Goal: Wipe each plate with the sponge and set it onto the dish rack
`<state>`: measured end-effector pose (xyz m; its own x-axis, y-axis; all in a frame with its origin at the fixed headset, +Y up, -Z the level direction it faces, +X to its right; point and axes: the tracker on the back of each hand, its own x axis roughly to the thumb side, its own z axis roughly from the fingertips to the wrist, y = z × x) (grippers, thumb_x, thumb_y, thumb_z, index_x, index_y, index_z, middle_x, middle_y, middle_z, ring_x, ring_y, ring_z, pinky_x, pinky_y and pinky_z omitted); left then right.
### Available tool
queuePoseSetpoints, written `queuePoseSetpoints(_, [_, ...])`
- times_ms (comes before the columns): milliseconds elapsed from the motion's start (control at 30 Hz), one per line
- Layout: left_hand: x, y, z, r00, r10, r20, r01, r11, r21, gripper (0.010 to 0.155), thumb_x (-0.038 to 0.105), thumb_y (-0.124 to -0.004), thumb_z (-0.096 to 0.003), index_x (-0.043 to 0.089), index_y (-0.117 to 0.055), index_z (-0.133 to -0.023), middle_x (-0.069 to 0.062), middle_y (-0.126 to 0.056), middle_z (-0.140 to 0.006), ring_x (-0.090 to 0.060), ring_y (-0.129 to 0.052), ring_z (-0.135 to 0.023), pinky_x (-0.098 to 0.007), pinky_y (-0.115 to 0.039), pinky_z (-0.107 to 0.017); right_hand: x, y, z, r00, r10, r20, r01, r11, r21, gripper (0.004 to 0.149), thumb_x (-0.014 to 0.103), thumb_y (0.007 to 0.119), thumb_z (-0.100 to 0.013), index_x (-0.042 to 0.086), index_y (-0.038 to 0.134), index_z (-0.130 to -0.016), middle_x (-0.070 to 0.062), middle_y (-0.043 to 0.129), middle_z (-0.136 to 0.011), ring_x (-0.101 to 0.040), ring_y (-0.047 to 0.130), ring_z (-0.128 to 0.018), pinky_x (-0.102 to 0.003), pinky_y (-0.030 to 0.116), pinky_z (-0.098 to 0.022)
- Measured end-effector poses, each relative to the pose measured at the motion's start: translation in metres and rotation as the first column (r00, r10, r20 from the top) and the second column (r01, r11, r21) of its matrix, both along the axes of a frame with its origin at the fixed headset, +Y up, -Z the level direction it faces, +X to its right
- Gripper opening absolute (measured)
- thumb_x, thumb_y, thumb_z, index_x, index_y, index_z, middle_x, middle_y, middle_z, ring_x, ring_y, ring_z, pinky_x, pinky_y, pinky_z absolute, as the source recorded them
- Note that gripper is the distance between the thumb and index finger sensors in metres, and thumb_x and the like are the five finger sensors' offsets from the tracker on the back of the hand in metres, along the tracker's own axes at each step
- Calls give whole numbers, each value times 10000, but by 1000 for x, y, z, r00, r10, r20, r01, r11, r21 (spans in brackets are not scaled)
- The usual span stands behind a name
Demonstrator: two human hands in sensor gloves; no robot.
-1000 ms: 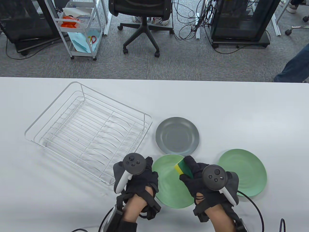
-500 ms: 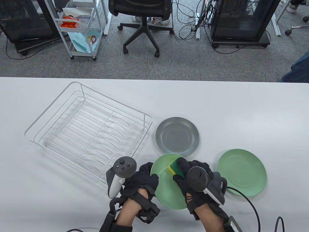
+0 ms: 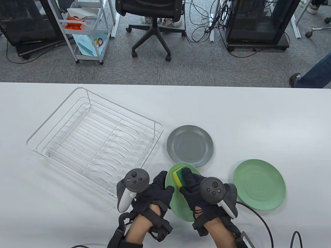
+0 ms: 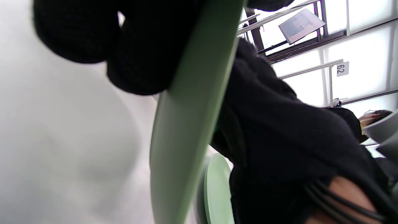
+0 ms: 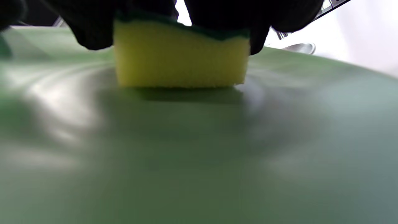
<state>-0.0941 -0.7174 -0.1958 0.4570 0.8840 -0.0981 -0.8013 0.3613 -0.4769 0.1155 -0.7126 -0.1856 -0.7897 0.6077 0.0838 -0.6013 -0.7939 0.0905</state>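
My left hand [image 3: 157, 190] grips the left rim of a green plate [image 3: 181, 204], which stands tilted up off the table; in the left wrist view that green plate [image 4: 186, 124] shows edge-on under my gloved fingers [image 4: 136, 56]. My right hand [image 3: 194, 191] holds a yellow and green sponge [image 3: 179, 175] against the plate's face. In the right wrist view the sponge [image 5: 180, 56] sits flat on the green plate [image 5: 199, 149]. A grey plate [image 3: 190, 149] lies just beyond, and a second green plate [image 3: 259, 184] lies to the right. The white wire dish rack [image 3: 93, 139] holds nothing.
The table's far edge runs across the middle of the table view. Beyond it on the floor stand an office chair [image 3: 152, 25], a white cart [image 3: 85, 31] and dark cabinets. A person's leg [image 3: 314, 73] shows at the far right. Glove cables [image 3: 263, 227] trail near the front edge.
The held green plate has tipped further up on edge and looks narrower. My right hand with the sponge has slid left and up across its face. The left hand shifted slightly.
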Motion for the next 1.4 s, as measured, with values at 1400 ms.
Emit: queuePoseSetpoints(1400, [-35, 22, 2, 986, 86, -141, -62, 984, 166, 700, 342, -634, -397, 160, -264, -962, -143, -535, -966, -298, -1000, -498, -543, -788, -455, 29, 10, 3, 989, 145, 33, -146, 989, 14, 531, 406, 861, -369, 482, 701, -870, -66, 679, -997, -327, 660, -890, -486, 556, -667])
